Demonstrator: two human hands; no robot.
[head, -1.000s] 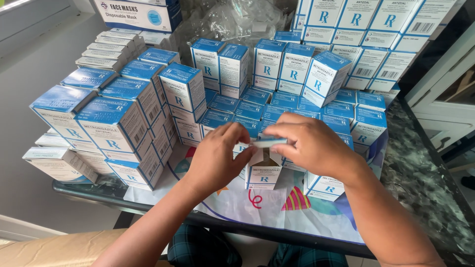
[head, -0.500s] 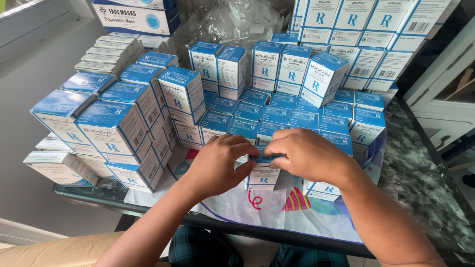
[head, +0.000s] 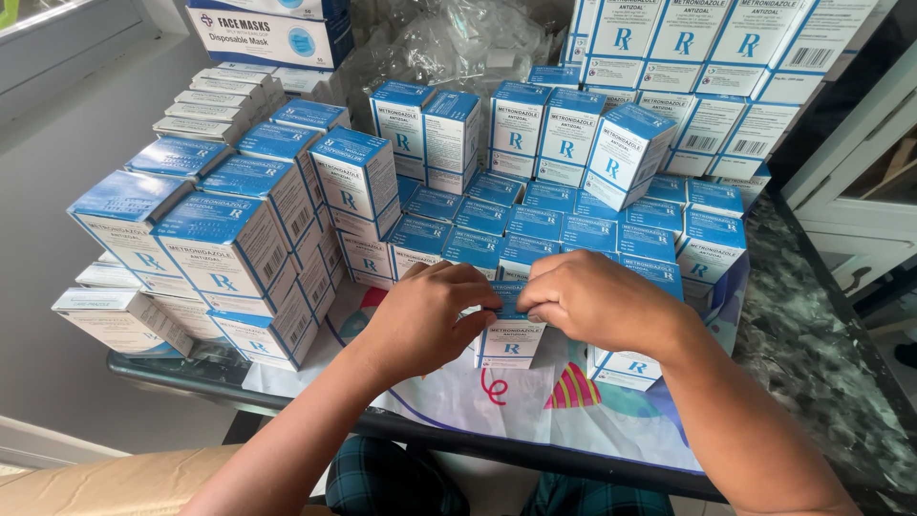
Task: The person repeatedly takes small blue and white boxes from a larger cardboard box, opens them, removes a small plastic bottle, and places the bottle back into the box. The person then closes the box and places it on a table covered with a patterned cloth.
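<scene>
A small blue-and-white medicine box (head: pixel 509 342) stands upright on the table near its front edge. My left hand (head: pixel 425 320) and my right hand (head: pixel 597 301) both rest on its top, fingers pressed at the blue lid, thumbs at its sides. Behind my hands lie rows of the same boxes (head: pixel 535 225), tops up. To the left rises a stack of these boxes (head: pixel 229 248). Both forearms reach in from below.
Upright boxes (head: pixel 564 134) stand further back, with a wall of white boxes (head: pixel 726 67) at the top right. A large flat carton (head: pixel 267 33) and crumpled clear plastic (head: pixel 449 43) sit at the back. A printed cloth (head: pixel 516 401) covers the table; dark stone counter (head: pixel 812 354) lies right.
My hands have lowered from holding a white flap above the box to pressing down on its top. The box lid now looks closed.
</scene>
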